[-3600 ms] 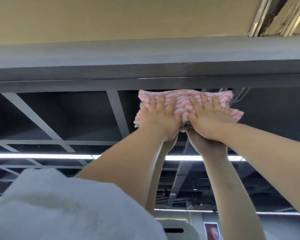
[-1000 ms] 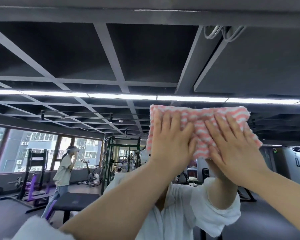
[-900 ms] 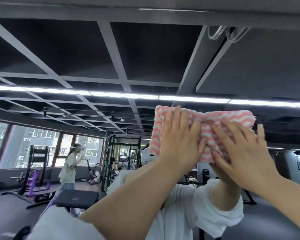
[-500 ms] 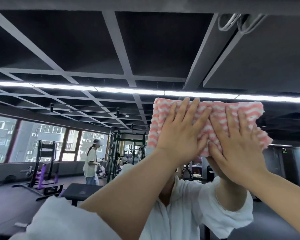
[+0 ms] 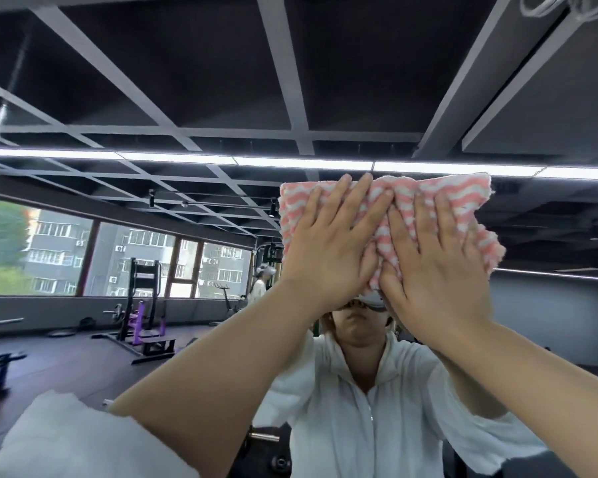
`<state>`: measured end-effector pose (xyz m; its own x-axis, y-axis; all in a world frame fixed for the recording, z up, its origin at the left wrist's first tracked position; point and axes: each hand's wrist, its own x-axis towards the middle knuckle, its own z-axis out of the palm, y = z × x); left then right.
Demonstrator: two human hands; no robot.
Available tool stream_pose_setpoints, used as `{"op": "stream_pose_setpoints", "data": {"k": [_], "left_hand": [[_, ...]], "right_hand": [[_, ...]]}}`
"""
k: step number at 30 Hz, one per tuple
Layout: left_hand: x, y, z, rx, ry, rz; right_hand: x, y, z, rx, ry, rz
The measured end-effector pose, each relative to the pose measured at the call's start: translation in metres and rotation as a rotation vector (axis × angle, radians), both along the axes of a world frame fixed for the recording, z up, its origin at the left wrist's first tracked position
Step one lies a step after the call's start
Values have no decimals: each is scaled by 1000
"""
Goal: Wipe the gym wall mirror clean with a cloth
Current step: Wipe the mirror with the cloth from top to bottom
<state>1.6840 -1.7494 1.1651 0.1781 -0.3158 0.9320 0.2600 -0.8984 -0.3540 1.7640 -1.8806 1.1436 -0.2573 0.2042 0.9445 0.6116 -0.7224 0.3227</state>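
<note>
Head view: both hands flat on a pink-and-white striped cloth (image 5: 439, 205), pressing it against the wall mirror (image 5: 187, 98) at approx 1 o'clock from frame centre. Left hand (image 5: 328, 257) covers the cloth's left half – fingers straight, slightly spread, tips near the top edge. Right hand (image 5: 428, 267) sits just beside it at 3 o'clock, thumbs nearly touching, fingers also straight and spread over the cloth's right half. Neither grip is curled round the fabric; palms press it. Cloth is bunched in wavy folds btwn the hands, its right edge hanging free at 4 o'clock.

Mirror shows the person's reflection in a white zip top (image 5: 370, 408) directly below the hands, approx 6 o'clock. A white sleeve (image 5: 66, 439) of the left arm fills the 7 o'clock corner. Reflected gym: dark grid ceiling w/ a long light strip (image 5: 152, 157) across the frame, windows (image 5: 139, 260) at 9 o'clock, purple-accented weight equipment (image 5: 142, 315) below them, and a second person (image 5: 259, 284) standing near the windows – small, detail unclear.
</note>
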Motion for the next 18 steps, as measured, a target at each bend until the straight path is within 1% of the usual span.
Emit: {"op": "stream_pose_setpoints", "data": {"k": [8,12,15,18], "left_hand": [[-42,84,-33,-10,-29,38],[-63,126,-59,-79,-50,117],[-75,150,-91,-231,-74,150],[-84,158,-126,-532,-90,136]], "right_hand": [[-44,82,-28,-27,13,49],[-65,121,-46,-78,5,66],[-79,147,-62,-139,6,52],[-92,167,-83,-244,29,28]]}}
